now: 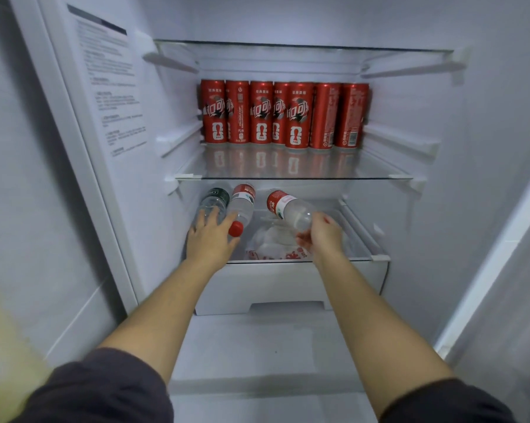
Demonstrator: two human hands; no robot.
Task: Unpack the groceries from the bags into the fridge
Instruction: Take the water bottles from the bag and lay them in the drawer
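Now your right grip (318,236) curls round the neck end of a tilted water bottle (291,210) over the lower fridge shelf (364,259), left grip (210,236) spread on two lying bottles (241,206). Likely heavy, slick, thin-walled: hold its waist.

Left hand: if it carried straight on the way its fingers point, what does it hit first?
Likely the green-labelled water bottle, lying leftmost; fingertips of the left hand seem to touch it, depth unclear.
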